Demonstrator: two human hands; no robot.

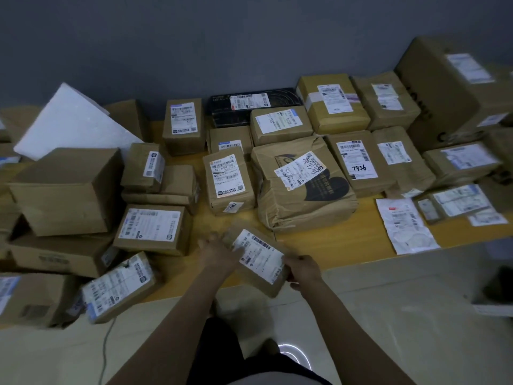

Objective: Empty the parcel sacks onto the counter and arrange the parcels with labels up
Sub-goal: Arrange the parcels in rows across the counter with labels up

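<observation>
At lower centre, a small parcel [259,257], label up, is gripped at both ends by the left hand [219,252] and right hand [304,270].

Pretty sure this is a courier parcel depot or pickup point, not a home.

Long yellow wooden counter [319,245] crowded with taped brown cardboard boxes [66,190], most wearing a white barcode shipping label [227,175], one with 7936 scrawled on it. There's also a black plastic mailer [222,118] and a crumpled brown paper parcel [305,201]. Bare grey wall [222,37] behind, plain pale floor [388,301] below.
</observation>
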